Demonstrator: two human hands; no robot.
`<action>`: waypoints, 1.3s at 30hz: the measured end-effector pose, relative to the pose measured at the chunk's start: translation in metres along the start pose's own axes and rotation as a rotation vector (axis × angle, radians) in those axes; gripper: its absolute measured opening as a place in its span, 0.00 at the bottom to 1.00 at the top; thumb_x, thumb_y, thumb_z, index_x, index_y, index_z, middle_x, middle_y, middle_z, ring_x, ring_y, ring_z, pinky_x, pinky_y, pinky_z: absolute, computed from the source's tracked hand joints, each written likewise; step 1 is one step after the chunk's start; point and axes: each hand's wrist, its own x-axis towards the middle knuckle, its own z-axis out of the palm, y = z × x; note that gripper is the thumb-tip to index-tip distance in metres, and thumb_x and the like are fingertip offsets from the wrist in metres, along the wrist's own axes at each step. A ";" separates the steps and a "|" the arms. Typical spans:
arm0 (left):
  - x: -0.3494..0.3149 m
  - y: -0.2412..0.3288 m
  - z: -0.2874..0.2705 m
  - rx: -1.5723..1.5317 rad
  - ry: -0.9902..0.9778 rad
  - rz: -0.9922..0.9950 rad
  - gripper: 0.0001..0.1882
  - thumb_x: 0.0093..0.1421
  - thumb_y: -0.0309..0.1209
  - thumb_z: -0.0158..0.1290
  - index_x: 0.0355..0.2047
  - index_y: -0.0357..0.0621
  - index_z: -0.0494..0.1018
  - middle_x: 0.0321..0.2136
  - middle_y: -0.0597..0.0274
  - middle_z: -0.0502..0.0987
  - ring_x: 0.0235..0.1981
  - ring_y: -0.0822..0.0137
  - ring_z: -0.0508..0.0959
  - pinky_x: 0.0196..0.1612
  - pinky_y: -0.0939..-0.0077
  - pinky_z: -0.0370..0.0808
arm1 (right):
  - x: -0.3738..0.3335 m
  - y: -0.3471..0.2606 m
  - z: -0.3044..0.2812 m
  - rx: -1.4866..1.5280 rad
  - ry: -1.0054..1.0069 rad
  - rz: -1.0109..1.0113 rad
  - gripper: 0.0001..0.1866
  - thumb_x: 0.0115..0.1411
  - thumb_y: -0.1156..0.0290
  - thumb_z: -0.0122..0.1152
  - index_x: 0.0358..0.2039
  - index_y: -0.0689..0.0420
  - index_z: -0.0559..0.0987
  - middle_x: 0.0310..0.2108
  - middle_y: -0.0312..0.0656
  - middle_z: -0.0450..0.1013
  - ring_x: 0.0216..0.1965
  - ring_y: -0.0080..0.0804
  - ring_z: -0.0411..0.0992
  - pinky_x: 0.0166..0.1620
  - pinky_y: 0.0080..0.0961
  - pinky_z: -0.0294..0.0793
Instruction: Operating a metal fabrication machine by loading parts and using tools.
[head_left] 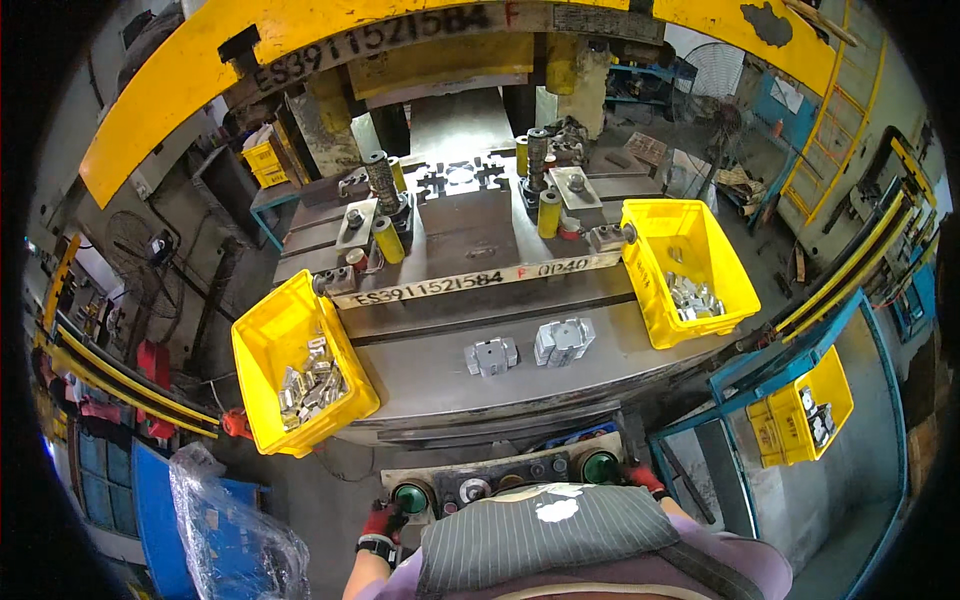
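My left hand (pixel 384 522), in a red and dark glove, is at the left end of the control panel (pixel 520 482), beside a round green push button (pixel 411 498). At the panel's right end my right hand (pixel 646 479), also in a red glove, is next to a second green push button (pixel 600 467). How the fingers of either hand are bent is too small and partly hidden to tell. Ahead, on the press table (pixel 430 380), stand a small stack of grey metal plates (pixel 491 357) and a taller stack of similar plates (pixel 565 342).
A yellow bin (pixel 262 350) with metal pieces tilts at the table's left; another yellow bin (pixel 700 245) is at its right. The lower die (pixel 465 230) has upright guide posts (pixel 381 182). A third yellow bin (pixel 765 425) sits on a blue-framed stand (pixel 860 500).
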 end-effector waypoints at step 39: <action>-0.039 -0.028 -0.002 -0.449 0.368 -0.219 0.13 0.54 0.33 0.42 0.38 0.45 0.71 0.38 0.56 0.74 0.38 0.58 0.74 0.38 0.68 0.71 | -0.044 -0.047 0.012 -0.202 0.459 -0.288 0.14 0.50 0.69 0.58 0.36 0.60 0.70 0.27 0.42 0.68 0.26 0.32 0.65 0.31 0.27 0.66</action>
